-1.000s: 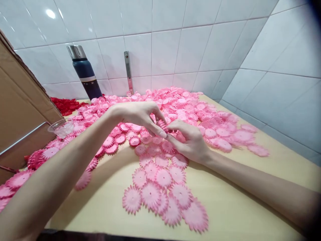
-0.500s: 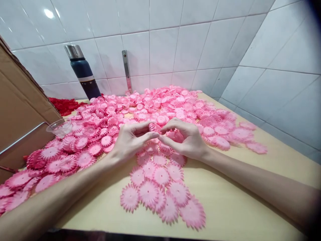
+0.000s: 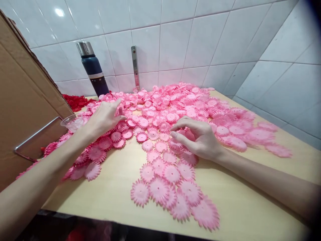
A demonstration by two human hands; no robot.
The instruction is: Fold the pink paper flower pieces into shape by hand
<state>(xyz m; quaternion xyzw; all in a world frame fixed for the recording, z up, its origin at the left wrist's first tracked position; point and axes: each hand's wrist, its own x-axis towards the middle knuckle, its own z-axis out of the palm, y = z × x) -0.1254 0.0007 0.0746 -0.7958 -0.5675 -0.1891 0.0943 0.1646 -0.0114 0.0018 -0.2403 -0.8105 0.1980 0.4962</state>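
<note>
Scalloped pink flower discs (image 3: 171, 174), many with a small centre hole, lie loose across the table. Over the left part of their heap reaches my left hand (image 3: 105, 115), thumb and fingers apart, with nothing visibly held. My right hand (image 3: 200, 139) is at the middle, its fingers curled round pink flower discs (image 3: 188, 134) that show in the palm. Its thumb and index fingertips are slightly apart. The lower fingers of this hand are hidden, so how many discs it holds cannot be made out.
A dark blue bottle (image 3: 94, 72) stands behind the heap, near red pieces (image 3: 76, 102). On the left are a cardboard box (image 3: 30, 100), a phone-like flat object (image 3: 37, 139) and a clear plastic cup (image 3: 69, 122). A tiled wall (image 3: 173, 43) and metal strip (image 3: 135, 65) bound the back.
My hands were together at the middle around a pink disc; my left hand has moved away left to the heap and opened. My right hand stays near its place. The view has shifted slightly.
</note>
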